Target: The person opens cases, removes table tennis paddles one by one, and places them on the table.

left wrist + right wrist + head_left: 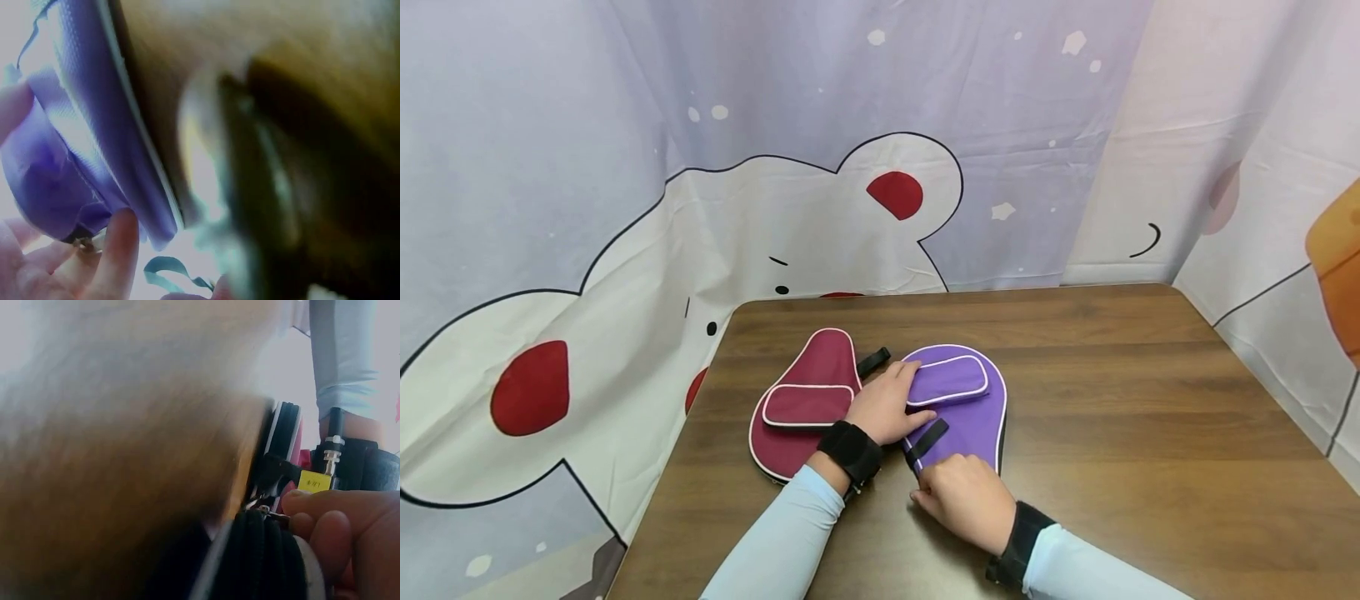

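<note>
- The purple case (966,425) lay flat on the counter (1112,400), its pocket (949,381) toward the far end.
- At the purple case's near end, the right hand (970,500) had its fingers curled, pinching what looked like a metal zip pull (278,517), though the close view was partly blurred.
- On the purple case's left edge rested the left hand (887,404), its fingers laid loosely across the edge and gripping nothing that could be made out.
- The step in hand seemed to be working the purple case's zip; drawing it along would call for a firm pinch and a steadying left hand.
- Left of the purple case lay the red case (831,358), partly behind the left wrist.
- Beyond the purple case hung a patterned curtain (1030,125).
</note>
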The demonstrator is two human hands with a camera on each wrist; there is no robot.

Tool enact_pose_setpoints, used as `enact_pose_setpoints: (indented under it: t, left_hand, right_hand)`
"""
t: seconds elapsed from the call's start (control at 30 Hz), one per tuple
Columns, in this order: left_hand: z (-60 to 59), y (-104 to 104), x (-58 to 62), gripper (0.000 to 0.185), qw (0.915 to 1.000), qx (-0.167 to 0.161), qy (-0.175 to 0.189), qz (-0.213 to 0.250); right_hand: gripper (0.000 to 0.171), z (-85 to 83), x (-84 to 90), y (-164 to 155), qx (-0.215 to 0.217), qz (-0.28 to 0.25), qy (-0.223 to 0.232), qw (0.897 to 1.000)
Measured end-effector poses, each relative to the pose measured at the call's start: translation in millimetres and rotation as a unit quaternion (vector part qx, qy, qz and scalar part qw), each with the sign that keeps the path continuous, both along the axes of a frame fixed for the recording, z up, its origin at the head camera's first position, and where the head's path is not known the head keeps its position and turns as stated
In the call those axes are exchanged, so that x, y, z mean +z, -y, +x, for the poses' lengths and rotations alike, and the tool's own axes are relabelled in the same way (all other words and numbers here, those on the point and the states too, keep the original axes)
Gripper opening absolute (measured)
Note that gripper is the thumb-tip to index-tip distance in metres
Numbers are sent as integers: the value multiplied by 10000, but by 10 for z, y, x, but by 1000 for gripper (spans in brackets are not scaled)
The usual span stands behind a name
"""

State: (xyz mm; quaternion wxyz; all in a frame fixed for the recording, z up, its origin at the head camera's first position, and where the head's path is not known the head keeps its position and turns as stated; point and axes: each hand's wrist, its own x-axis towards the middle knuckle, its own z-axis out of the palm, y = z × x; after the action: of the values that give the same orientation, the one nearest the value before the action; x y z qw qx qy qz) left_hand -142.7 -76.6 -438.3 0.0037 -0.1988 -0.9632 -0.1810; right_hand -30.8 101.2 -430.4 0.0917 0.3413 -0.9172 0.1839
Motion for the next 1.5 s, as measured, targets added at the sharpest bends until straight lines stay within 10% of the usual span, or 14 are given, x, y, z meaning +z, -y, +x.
enact_pose_setpoints:
  t: [1.1,1.5]
  left_hand:
    - [-64,524,-22,101,9897,1366,327,-283]
    - [178,178,34,37,9960,227,-437,745]
  right_hand:
    - [33,-129,-89,-131,-266,-186,-94,9994]
    - [20,-312,-1,-379,-188,-1769,1189,9768]
